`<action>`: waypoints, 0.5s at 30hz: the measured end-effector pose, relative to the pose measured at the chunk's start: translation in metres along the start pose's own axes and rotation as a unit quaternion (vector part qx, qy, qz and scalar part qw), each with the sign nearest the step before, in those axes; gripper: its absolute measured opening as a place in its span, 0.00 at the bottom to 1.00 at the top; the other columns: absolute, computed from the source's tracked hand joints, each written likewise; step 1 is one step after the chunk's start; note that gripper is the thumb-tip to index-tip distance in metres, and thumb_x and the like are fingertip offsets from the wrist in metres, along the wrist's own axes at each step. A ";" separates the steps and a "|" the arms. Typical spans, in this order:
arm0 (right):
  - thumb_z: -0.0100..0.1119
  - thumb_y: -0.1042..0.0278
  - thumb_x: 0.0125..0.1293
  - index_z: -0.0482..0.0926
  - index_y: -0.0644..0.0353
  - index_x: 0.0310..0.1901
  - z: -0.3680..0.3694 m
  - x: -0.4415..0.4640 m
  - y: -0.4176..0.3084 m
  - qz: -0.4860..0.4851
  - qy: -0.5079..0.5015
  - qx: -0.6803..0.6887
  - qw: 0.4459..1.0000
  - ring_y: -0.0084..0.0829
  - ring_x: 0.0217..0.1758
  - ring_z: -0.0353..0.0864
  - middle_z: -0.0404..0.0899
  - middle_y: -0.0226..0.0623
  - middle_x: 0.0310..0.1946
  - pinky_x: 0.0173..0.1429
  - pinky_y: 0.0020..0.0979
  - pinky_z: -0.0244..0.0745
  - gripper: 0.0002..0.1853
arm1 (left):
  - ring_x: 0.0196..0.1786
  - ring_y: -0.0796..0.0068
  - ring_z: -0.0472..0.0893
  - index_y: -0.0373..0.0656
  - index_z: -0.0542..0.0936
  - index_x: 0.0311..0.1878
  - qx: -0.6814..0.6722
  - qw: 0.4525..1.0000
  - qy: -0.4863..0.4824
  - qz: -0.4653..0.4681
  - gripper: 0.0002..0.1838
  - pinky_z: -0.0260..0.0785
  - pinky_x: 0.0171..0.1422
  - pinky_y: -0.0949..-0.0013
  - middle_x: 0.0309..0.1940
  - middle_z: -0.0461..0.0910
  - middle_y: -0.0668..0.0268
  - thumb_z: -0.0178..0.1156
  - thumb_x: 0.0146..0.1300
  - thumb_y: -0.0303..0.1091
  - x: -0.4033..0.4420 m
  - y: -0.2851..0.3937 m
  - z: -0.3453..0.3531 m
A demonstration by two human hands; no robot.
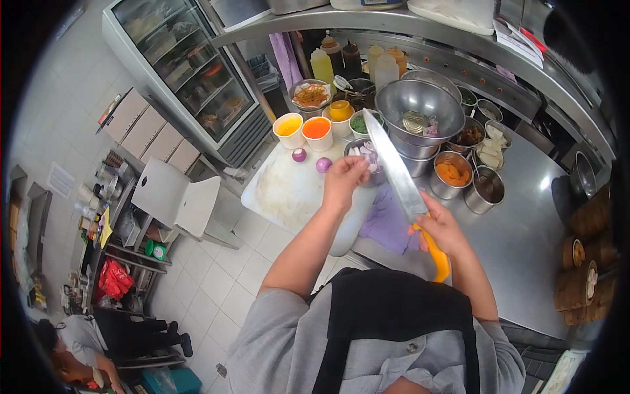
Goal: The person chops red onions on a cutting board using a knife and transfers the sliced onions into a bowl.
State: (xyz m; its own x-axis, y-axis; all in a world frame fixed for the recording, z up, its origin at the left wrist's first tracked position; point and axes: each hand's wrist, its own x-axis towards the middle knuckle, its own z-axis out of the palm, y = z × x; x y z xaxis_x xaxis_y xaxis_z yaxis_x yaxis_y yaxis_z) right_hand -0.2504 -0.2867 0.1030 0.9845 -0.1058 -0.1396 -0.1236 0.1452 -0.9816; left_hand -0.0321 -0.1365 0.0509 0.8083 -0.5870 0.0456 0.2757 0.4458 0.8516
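Nearest the body, the person's right grip (443, 230) is wrapped round the yellow handle of a large knife (396, 167), whose blade slants forward, away from the chest, to the right of the left hand. A little farther on, the left grip (344, 178) is narrow, fingertips drawn together at the near-left side of a small bowl (377, 178) of cut onion (363, 153); whether a piece is pinched there I cannot tell, as the fingers hide the spot. To handle the onion well, I'd keep the knife steady with its edge turned clear of the left fingers, and hold the left fingertips low over the bowl so that bits stay inside. Counting outward: 1 knife; 1 crumpled purple cloth (389, 224); 1 white cutting board (282, 190) at the left of the steel worktop (518, 256); 1 bowl of cut onion; 2 small purple onions (323, 165) on the board, apart from each other. Beyond come 1 pot of orange pieces (447, 191) with 1 pot of dark contents (482, 205) just beside it, 1 tub of yellow liquid (289, 140), 1 tub of orange liquid (319, 144), and 1 big steel bowl (397, 108). Behind them, 6 squeeze bottles (321, 65) show; farther off, 1 pale chair (167, 197) and 1 glass-fronted fridge (184, 65).
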 end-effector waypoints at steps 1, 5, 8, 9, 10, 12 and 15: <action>0.46 0.75 0.70 0.55 0.53 0.75 -0.002 -0.008 -0.002 -0.016 0.012 -0.003 1.000 0.21 0.15 0.71 0.79 0.40 0.30 0.22 0.23 0.70 0.32 | 0.35 0.73 0.81 0.39 0.79 0.51 0.099 0.993 0.022 0.054 0.11 0.74 0.42 0.72 0.36 0.82 0.64 0.62 0.67 0.28 0.006 0.010 0.006; 0.46 0.77 0.69 0.54 0.56 0.75 -0.008 -0.031 -0.004 -0.046 0.070 -0.036 0.996 0.20 0.15 0.71 0.79 0.40 0.30 0.23 0.22 0.70 0.33 | 0.45 0.64 0.80 0.46 0.84 0.50 0.469 0.832 0.021 0.296 0.11 0.72 0.51 0.61 0.45 0.83 0.62 0.63 0.65 0.34 0.050 0.014 0.009; 0.47 0.78 0.69 0.53 0.57 0.75 -0.006 -0.041 -0.003 -0.038 0.094 -0.053 0.993 0.19 0.16 0.70 0.79 0.39 0.31 0.24 0.22 0.69 0.33 | 0.58 0.59 0.74 0.51 0.86 0.49 0.788 0.564 0.091 0.232 0.13 0.63 0.62 0.52 0.54 0.80 0.64 0.64 0.63 0.41 0.053 -0.003 0.016; 0.47 0.78 0.69 0.53 0.57 0.75 -0.006 -0.043 -0.003 -0.039 0.085 -0.055 0.994 0.19 0.16 0.70 0.79 0.39 0.31 0.24 0.22 0.69 0.33 | 0.64 0.60 0.68 0.52 0.87 0.47 0.739 0.624 0.100 0.234 0.14 0.56 0.66 0.49 0.58 0.77 0.64 0.65 0.61 0.46 0.060 -0.008 0.009; 0.47 0.78 0.69 0.54 0.57 0.75 -0.006 -0.045 -0.001 -0.033 0.089 -0.070 0.993 0.18 0.17 0.69 0.79 0.38 0.31 0.24 0.22 0.69 0.33 | 0.64 0.60 0.68 0.52 0.87 0.47 0.741 0.620 0.109 0.233 0.14 0.56 0.66 0.49 0.58 0.77 0.64 0.65 0.61 0.46 0.062 -0.002 0.005; 0.47 0.78 0.69 0.54 0.57 0.75 -0.004 -0.048 0.005 -0.024 0.088 -0.081 0.993 0.18 0.17 0.69 0.79 0.38 0.31 0.25 0.22 0.69 0.33 | 0.62 0.60 0.70 0.54 0.87 0.47 0.676 0.685 0.093 0.254 0.14 0.57 0.65 0.50 0.53 0.78 0.65 0.66 0.59 0.44 0.058 0.008 -0.005; 0.47 0.78 0.69 0.55 0.57 0.75 -0.001 -0.055 0.009 -0.015 0.098 -0.088 0.991 0.17 0.17 0.68 0.79 0.36 0.31 0.25 0.23 0.69 0.33 | 0.55 0.59 0.75 0.50 0.85 0.45 0.649 0.689 0.128 0.295 0.14 0.64 0.61 0.54 0.48 0.79 0.63 0.70 0.55 0.38 0.056 0.024 -0.032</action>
State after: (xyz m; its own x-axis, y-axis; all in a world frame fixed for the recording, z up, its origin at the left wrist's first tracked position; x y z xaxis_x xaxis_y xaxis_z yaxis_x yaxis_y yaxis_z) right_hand -0.3060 -0.2811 0.1017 0.9476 -0.2982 -0.1147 -0.1306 -0.0337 -0.9909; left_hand 0.0361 -0.1367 0.0575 0.6909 -0.3505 0.6323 -0.7047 -0.5220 0.4806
